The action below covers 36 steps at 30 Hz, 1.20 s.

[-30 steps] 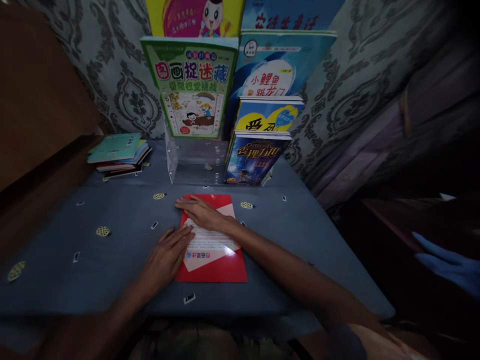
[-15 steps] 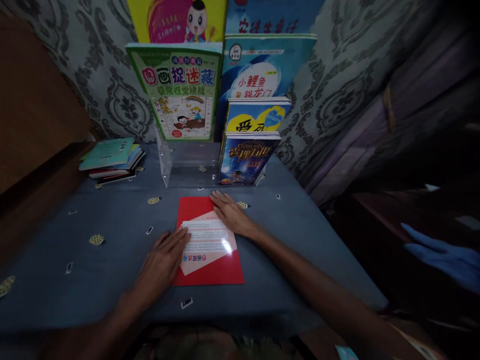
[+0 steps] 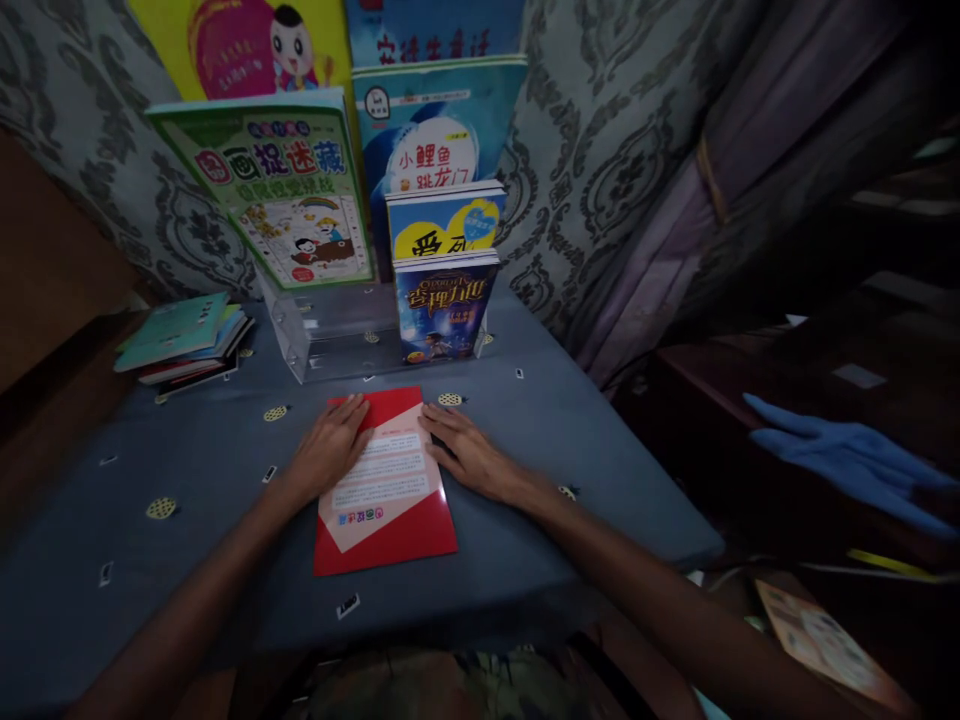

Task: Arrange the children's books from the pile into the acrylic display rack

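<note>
A red book (image 3: pixel 382 555) with a pale panel of printed text lies flat on the cloth-covered table, its print upside down to me. My left hand (image 3: pixel 330 445) rests on its upper left part, fingers stretched out and pointing away from me. On the right edge lies my right hand (image 3: pixel 466 455), with the fingertips on the cover and the fingers extended. Neither hand grips anything. Just beyond the book stands a clear acrylic rack (image 3: pixel 337 352) holding several upright books, among them a green picture book (image 3: pixel 300 200) and a dark blue book (image 3: pixel 444 310).
A small stack of books (image 3: pixel 176 335) lies at the table's left back. Patterned curtains (image 3: pixel 585 140) hang behind the rack. Off the table's right side are a blue glove (image 3: pixel 855 455) and an orange-edged booklet (image 3: pixel 832 640) lower down.
My left hand has slid forward to the book's upper left. My right hand has drawn back from the top edge to the right edge. The camera view has shifted right.
</note>
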Each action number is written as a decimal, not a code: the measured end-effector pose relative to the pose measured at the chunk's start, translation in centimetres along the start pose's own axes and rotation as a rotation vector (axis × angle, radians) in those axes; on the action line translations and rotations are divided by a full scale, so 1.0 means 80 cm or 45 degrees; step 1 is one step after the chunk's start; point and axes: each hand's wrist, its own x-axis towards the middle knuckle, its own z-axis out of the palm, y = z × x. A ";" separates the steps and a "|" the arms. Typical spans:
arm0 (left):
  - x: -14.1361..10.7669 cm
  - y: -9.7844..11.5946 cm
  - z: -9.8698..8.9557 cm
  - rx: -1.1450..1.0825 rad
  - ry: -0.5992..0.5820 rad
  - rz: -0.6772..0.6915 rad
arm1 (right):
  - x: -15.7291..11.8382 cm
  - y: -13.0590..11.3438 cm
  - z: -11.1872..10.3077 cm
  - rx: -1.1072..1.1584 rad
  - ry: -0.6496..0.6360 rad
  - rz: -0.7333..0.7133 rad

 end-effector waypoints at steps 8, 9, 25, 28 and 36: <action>0.076 0.031 0.015 -0.120 -0.166 0.185 | -0.010 -0.010 -0.003 -0.043 -0.022 -0.012; 0.082 0.033 0.016 -0.135 -0.181 0.206 | -0.010 -0.011 -0.003 -0.049 -0.028 -0.012; 0.048 0.059 0.001 -0.159 -0.214 0.498 | -0.048 -0.030 -0.002 0.045 -0.001 -0.101; 0.036 0.069 -0.002 -0.148 -0.221 0.523 | -0.062 -0.037 0.000 0.060 0.018 -0.119; -0.002 0.100 -0.015 -0.121 -0.272 0.592 | -0.103 -0.066 -0.001 0.031 -0.001 -0.129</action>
